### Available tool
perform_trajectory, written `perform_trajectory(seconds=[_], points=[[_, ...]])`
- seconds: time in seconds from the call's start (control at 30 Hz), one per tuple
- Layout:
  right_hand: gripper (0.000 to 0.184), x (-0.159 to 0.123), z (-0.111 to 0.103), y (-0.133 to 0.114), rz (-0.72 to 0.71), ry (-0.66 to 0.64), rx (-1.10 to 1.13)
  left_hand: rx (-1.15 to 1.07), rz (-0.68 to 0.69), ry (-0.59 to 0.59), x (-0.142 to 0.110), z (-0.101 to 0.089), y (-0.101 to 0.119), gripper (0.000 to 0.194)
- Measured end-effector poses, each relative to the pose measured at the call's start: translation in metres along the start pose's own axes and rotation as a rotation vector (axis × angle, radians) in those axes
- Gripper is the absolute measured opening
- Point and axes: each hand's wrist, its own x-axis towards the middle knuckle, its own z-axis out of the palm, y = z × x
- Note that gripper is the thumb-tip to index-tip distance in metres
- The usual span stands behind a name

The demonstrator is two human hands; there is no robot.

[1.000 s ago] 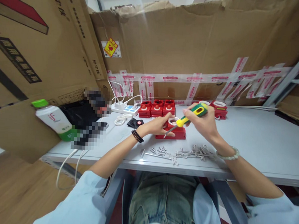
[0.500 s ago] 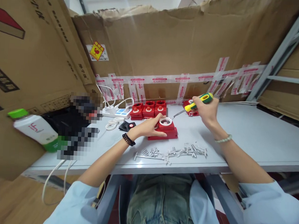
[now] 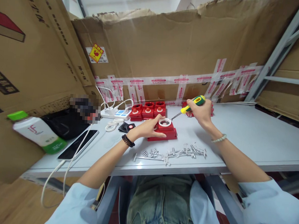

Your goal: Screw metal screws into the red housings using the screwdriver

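Observation:
Under my left hand [image 3: 151,128] lies a red block-shaped housing [image 3: 168,134], its fingers and thumb gripping the left side. A white ring [image 3: 165,122] sits around the round opening on top of the housing. My right hand [image 3: 202,112] is closed around the yellow and green handle of a screwdriver [image 3: 187,109]. The screwdriver slants down to the left, its tip beside the ring's right edge; whether it touches is too small to tell. In front of the housing lie loose screws [image 3: 152,153] and a thin metal rod with a crosspiece [image 3: 147,157].
Several red housings [image 3: 148,111] stand at the back, with more red parts behind my right hand. Left are white rings [image 3: 111,126], a black part [image 3: 126,126], a power strip [image 3: 115,114], a phone [image 3: 79,145] and a bottle [image 3: 38,133]. A cardboard wall [image 3: 168,46] closes the rear.
My right hand has moved left and slightly down with the screwdriver, bringing its tip closer to the white ring. My left hand stays on the housing.

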Motion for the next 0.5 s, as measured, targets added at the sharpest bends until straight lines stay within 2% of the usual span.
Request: perform_trajectory(seconds=[0.33, 0.5], points=[[0.021, -0.002, 0.006, -0.002, -0.027, -0.051, -0.099, -0.036, 0.017, 0.004, -0.001, 0.000, 0.002, 0.071], [0.031, -0.001, 0.010, -0.013, -0.141, -0.064, -0.272, -0.036, 0.028, 0.004, 0.000, 0.001, 0.001, 0.069]])
